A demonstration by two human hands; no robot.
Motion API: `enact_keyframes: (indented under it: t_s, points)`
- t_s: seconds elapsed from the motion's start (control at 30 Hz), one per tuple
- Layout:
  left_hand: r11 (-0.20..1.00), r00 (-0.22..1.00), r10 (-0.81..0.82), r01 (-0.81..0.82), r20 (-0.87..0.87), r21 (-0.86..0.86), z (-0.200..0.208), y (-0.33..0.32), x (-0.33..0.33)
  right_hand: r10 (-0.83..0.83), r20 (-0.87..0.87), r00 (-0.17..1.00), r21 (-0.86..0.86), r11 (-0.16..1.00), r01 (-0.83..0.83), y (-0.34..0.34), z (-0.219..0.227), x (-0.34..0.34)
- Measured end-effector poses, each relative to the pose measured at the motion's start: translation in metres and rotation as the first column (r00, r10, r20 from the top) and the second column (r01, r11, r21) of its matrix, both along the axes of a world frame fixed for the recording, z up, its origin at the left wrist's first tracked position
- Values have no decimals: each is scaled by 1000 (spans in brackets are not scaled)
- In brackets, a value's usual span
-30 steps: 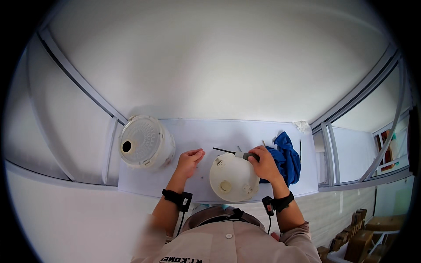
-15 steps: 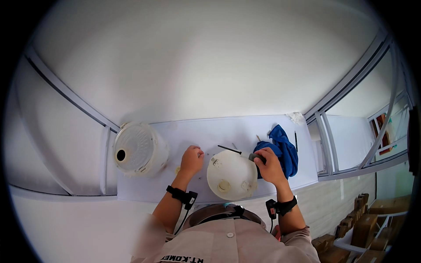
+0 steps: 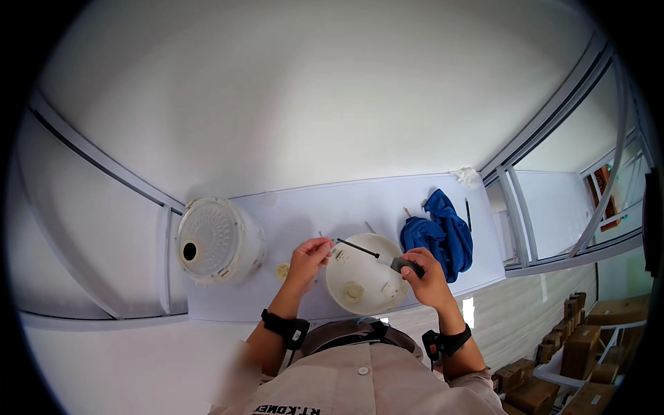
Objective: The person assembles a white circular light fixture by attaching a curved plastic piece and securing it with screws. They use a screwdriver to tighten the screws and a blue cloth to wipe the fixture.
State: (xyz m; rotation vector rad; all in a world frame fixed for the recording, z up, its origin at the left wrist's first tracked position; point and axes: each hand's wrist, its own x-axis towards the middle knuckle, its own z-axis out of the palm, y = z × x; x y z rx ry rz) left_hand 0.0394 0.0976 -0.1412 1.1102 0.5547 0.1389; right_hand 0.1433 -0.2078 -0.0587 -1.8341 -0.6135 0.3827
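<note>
My right hand grips a screwdriver with a grey handle and a dark shaft that points left. My left hand pinches something tiny at the shaft's tip; I cannot tell what it is. Both hands hover over a round white lid-like part that lies on the white table just in front of me. Two small round knobs show on that part.
A white cylindrical appliance body with a ribbed top and a dark hole lies at the left. A small cream round piece sits beside it. A crumpled blue cloth lies at the right, near thin dark tools. Brown boxes stand below right.
My left hand lifted off the table and came to the screwdriver's tip. My right hand shifted the screwdriver so it lies across the white round part.
</note>
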Motion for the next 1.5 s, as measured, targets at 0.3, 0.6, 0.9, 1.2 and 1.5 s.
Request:
enact_keyframes:
  t_s: [0.3,0.6,0.9,1.2,1.5]
  points:
    - [802,991,-20,93,130,-590,-1,-17,-23,29,-24,999,1,1000,-29,-7,18,-16]
    - [921,974,-152,202,170,-334,-3,-15,-28,36,81,996,-19,999,-35,-18,22,-28]
    - [949,951,-273,290,143,-123,-2,-13,-37,104,83,991,-28,994,-102,-31,32,-34]
    - [952,987,-77,115,142,-285,-17,-48,-28,-13,-278,960,94,995,41,-22,29,-60]
    - [905,984,-150,174,-93,387,20,-45,-32,-63,95,993,51,997,59,-27,37,-54]
